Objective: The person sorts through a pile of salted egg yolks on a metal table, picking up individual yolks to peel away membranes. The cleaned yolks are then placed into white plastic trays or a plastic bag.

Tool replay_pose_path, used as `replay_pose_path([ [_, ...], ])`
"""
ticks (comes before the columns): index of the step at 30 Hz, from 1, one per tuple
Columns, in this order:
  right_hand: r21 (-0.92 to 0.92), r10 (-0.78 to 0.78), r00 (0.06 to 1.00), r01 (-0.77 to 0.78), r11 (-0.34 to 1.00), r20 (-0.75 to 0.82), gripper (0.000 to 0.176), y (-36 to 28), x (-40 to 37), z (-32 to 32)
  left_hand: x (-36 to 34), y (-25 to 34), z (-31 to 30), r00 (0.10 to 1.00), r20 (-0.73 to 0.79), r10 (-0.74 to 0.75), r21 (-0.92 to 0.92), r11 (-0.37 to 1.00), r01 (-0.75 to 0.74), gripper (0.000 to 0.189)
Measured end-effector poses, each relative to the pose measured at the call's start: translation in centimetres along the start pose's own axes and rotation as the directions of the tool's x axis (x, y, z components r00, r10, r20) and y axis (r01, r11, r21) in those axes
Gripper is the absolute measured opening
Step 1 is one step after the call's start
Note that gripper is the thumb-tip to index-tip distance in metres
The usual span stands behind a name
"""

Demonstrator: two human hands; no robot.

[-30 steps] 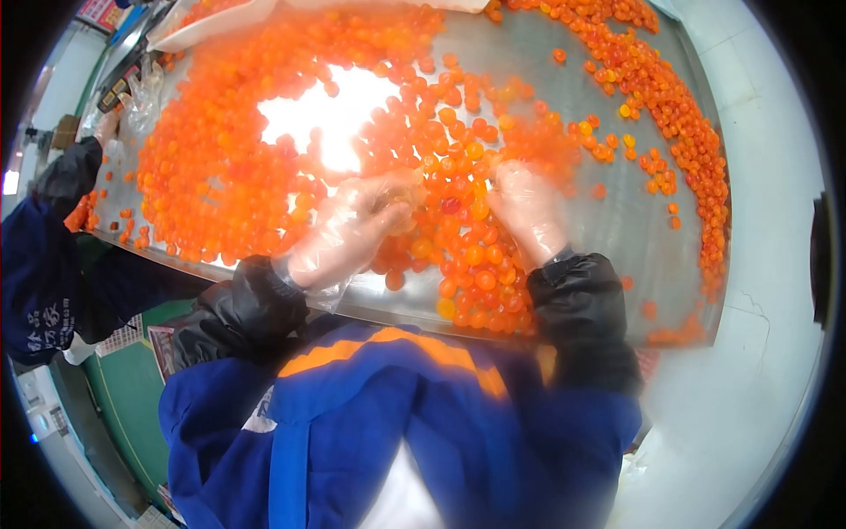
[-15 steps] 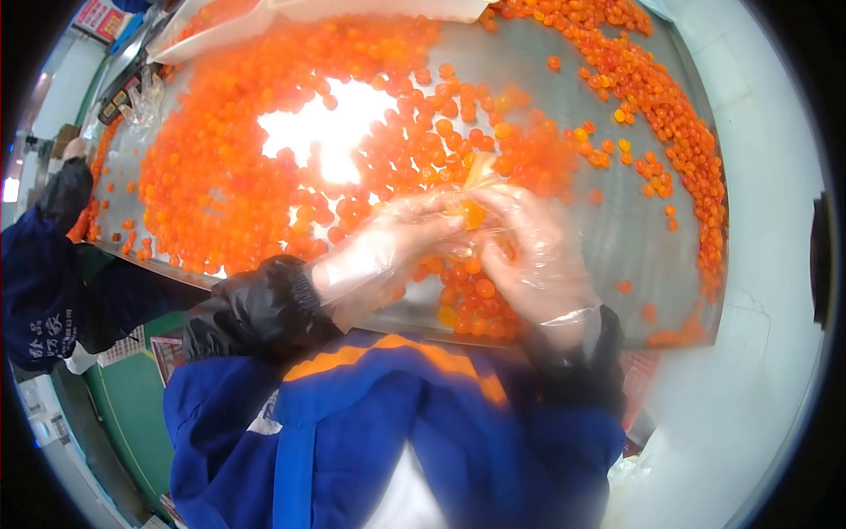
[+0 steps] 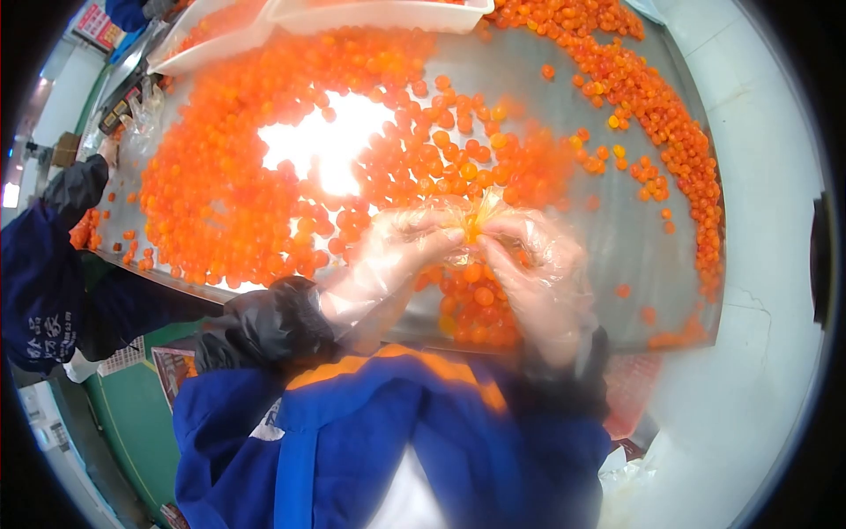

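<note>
My left hand [image 3: 388,260] and my right hand [image 3: 545,278], both in clear plastic gloves, meet over the front of the metal table. Their thumbs and fingertips pinch an orange-yellow egg yolk [image 3: 474,227] between them; the fingers and loose glove film partly cover it. Below and between the hands lies a cluster of round orange yolks [image 3: 480,300]. Beyond them spreads a large heap of yolks [image 3: 220,176], its middle whitened by glare.
A metal table [image 3: 608,264] carries a long band of yolks [image 3: 679,132] along its right side. White trays [image 3: 379,15] stand at the back. At left, a co-worker's sleeve [image 3: 75,189] reaches to the table near a clear plastic bag [image 3: 141,123]. A white wall [image 3: 767,220] rises on the right.
My fingertips have drawn closer together around the yolk, which now shows less. The co-worker's hand at left has moved slightly right along the table edge.
</note>
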State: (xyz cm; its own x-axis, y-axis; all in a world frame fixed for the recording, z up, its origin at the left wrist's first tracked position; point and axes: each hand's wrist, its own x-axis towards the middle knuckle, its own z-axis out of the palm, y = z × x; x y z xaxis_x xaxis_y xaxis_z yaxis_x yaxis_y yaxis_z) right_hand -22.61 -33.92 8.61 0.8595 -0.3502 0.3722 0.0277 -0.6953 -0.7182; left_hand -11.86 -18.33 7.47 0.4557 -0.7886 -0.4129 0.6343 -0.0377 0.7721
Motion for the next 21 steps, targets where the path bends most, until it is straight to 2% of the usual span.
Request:
replay_pose_path([
  [2,-0.021,-0.014,1.000,0.014,1.000,0.008,0.013,0.1,0.0,0.0,0.5,-1.1,-0.4,0.988,-0.005,0.157,0.023,0.987,-0.157,0.025],
  [8,-0.019,-0.005,1.000,0.006,1.000,0.014,0.014,0.5,-0.2,0.8,1.2,-2.1,-0.5,0.962,0.012,0.273,0.027,0.962,-0.273,0.025],
  [11,-0.065,-0.007,0.999,0.004,0.998,-0.044,0.015,2.4,-0.5,1.8,1.3,-1.8,-0.9,0.985,0.020,0.174,0.119,0.977,-0.175,0.029],
  [12,-0.079,-0.008,0.997,0.002,0.997,-0.078,0.015,3.0,-0.6,1.8,1.5,-1.9,-1.2,0.985,0.020,0.170,0.118,0.978,-0.171,0.029],
  [14,-0.016,0.023,0.995,-0.025,1.000,-0.100,0.015,3.8,-1.0,1.2,2.0,-2.3,-1.9,0.975,0.096,0.199,0.256,0.942,-0.217,0.023],
  [15,0.028,0.126,0.976,-0.123,0.992,-0.179,0.014,4.3,-1.5,0.6,2.2,-2.0,-1.8,0.976,0.094,0.198,0.253,0.943,-0.215,0.023],
  [16,0.080,0.230,0.940,-0.217,0.973,-0.251,0.014,4.6,-2.0,0.1,2.3,-1.0,-1.6,0.988,0.104,0.112,0.389,0.910,-0.144,0.023],
  [17,0.081,0.232,0.940,-0.219,0.972,-0.249,0.014,4.5,-2.3,-0.5,2.5,0.2,-1.3,0.994,0.103,0.024,0.519,0.852,-0.075,0.023],
  [19,0.252,0.456,0.844,-0.394,0.884,-0.282,0.014,3.8,-2.5,-1.7,2.8,2.3,-0.6,0.987,0.067,-0.148,0.744,0.666,0.050,0.024],
  [20,0.253,0.460,0.842,-0.397,0.882,-0.282,0.014,3.4,-2.5,-1.8,2.8,2.7,-0.4,0.973,0.032,-0.229,0.833,0.544,0.101,0.024],
  [21,0.245,0.462,0.835,-0.401,0.883,-0.299,0.014,3.1,-2.5,-1.9,4.1,-0.5,-2.1,0.907,0.420,-0.021,0.908,0.026,-0.419,0.025],
])
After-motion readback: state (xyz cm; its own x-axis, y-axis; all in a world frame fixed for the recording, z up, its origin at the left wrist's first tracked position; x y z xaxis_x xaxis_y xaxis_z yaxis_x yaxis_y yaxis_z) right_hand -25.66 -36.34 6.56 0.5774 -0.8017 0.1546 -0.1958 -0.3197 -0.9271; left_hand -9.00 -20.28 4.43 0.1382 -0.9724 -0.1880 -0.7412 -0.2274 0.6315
